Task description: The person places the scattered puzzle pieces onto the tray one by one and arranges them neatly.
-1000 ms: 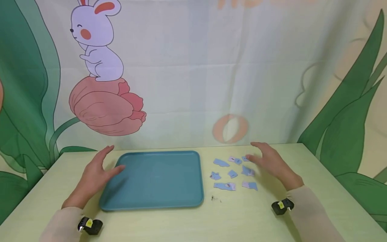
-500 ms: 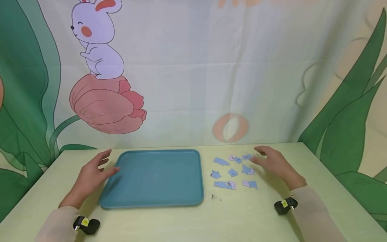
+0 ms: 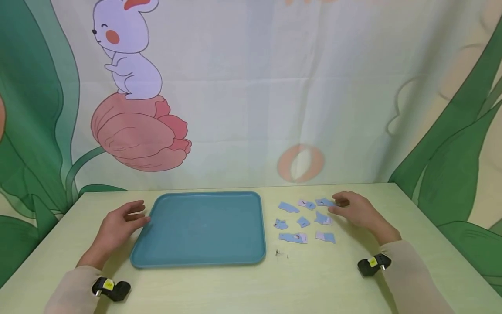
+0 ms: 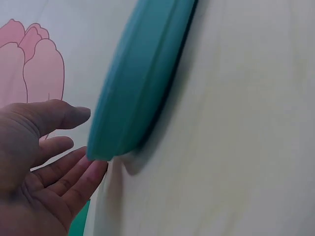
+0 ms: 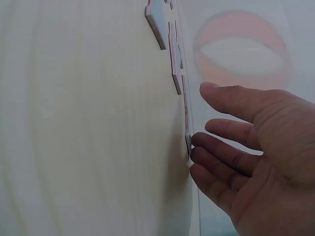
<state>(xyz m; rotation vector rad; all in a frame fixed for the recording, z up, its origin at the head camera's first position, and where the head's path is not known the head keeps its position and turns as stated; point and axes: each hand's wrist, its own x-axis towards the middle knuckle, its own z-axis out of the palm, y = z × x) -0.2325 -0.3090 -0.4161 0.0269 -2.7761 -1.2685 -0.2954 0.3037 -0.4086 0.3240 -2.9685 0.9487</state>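
A teal tray (image 3: 198, 231) lies flat on the table. Beside its left edge is my left hand (image 3: 117, 229), fingers loosely bent and gripping nothing. In the left wrist view its fingertips come close to the tray's corner; whether they touch I cannot tell. Right of the tray, several flat, irregular blue and lilac puzzle pieces (image 3: 303, 222) lie in loose rows. My right hand (image 3: 358, 211) hovers by the far-right puzzle piece (image 3: 323, 202), thumb and fingers apart. The right wrist view shows its fingertips near the end of a piece (image 5: 188, 142), with no grip on it.
A pale wooden table (image 3: 196, 290) carries everything. Small dark marks (image 3: 278, 253) show on it in front of the pieces. Behind the far edge hangs a printed cloth (image 3: 227, 100) with a rabbit and a tulip.
My left hand has drawn slightly left and lower, toward the tray's edge. The right hand has shifted slightly right and lower, uncovering more of the far-right piece. Tray and pieces appear unmoved.
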